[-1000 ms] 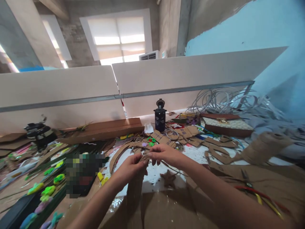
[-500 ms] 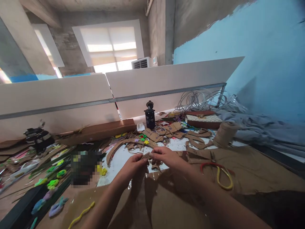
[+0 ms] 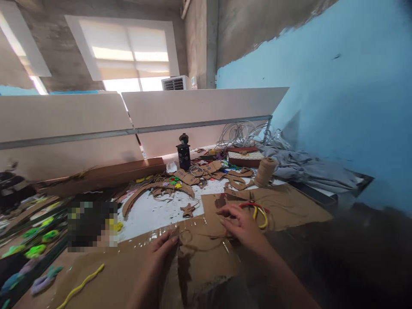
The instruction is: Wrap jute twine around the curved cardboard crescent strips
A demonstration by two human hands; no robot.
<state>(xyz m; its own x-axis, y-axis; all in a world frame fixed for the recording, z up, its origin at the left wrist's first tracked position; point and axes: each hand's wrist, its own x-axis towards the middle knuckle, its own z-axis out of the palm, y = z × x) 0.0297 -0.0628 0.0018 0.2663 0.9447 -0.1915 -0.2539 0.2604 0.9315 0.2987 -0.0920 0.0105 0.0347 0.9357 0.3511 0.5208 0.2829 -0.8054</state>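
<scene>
Low over the cardboard sheet [image 3: 212, 262], my left hand [image 3: 162, 249] is closed on a small brown piece, whose shape is mostly hidden by the fingers. A loose loop of twine [image 3: 196, 246] runs from that piece toward my right hand [image 3: 238, 223]. My right hand is bent, its fingers drawn together on the twine; the exact grip point is blurred. Beyond my hands a brown star [image 3: 187, 210] lies on the white tabletop. Just past my right hand are scissors with red and yellow handles [image 3: 262, 216].
A twine spool [image 3: 265, 172] stands at the right. Behind lie cardboard scraps [image 3: 236, 182], a curved cardboard strip [image 3: 135, 199], a black bottle [image 3: 184, 155] and a handbag [image 3: 244, 157]. At the left are a yellow fuzzy strip [image 3: 83, 285] and green fuzzy flowers [image 3: 35, 251].
My hands were together over the white tabletop; now they are apart and lower, with twine between them. The brown star is now in plain sight. The view has turned right.
</scene>
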